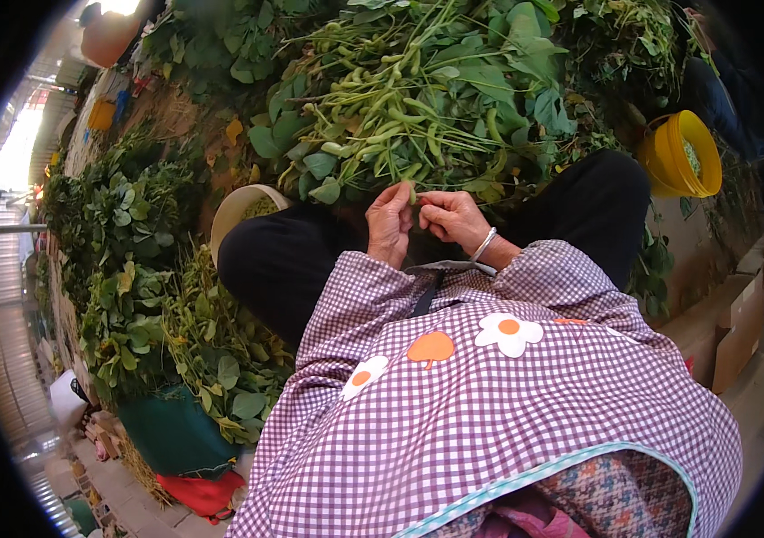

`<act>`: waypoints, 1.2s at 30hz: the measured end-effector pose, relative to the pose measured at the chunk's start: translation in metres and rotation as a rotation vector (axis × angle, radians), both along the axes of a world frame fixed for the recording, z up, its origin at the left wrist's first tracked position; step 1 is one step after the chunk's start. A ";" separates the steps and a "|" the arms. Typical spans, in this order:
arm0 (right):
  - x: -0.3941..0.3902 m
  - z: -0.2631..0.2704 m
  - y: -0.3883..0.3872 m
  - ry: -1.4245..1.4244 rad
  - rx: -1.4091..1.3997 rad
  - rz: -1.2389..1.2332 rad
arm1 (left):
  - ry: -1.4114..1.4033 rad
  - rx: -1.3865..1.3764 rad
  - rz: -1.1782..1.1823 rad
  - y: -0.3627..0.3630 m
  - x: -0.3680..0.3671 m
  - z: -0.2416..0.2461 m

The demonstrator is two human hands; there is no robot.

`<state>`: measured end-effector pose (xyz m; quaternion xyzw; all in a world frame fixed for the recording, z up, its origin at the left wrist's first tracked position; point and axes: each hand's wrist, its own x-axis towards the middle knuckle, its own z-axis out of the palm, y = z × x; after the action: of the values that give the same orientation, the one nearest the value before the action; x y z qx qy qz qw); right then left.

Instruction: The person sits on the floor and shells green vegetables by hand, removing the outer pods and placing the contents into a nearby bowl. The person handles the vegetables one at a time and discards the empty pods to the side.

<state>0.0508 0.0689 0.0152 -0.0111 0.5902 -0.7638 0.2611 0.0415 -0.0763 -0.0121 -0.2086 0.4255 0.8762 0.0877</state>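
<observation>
A green bean pod (412,193) is pinched between the fingertips of my left hand (391,218). Close beside it, my right hand (452,216), with a silver bangle at the wrist, has its thumb and forefinger together at the pod; whether they grip its stem cannot be made out. Just beyond both hands lies a heap of cut bean plants (389,121) with many green pods, thin stems and broad leaves. A cream bucket (220,218) with green contents stands by my left knee, partly hidden by the leg.
A yellow bucket (668,155) holding pale green contents stands beyond my right knee, near another person's dark-clothed legs (718,101). More leafy plants (133,269) are piled at left, above a green sack (173,430) and a red cloth (204,494). A cardboard box (735,336) is at right.
</observation>
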 end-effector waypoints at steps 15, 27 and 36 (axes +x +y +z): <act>-0.008 -0.014 0.001 -0.068 0.025 -0.115 | 0.007 0.063 -0.079 0.010 -0.002 -0.005; -0.012 -0.005 0.012 -0.126 -0.015 -0.070 | 0.073 -0.137 -0.054 0.019 0.000 0.015; -0.033 0.014 0.017 0.402 0.284 -0.115 | 0.096 -0.050 -0.034 0.004 0.001 0.017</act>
<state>0.0177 0.0860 0.0296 -0.0925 0.7314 -0.6691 0.0935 0.0426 -0.0721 0.0049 -0.1615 0.4545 0.8726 0.0767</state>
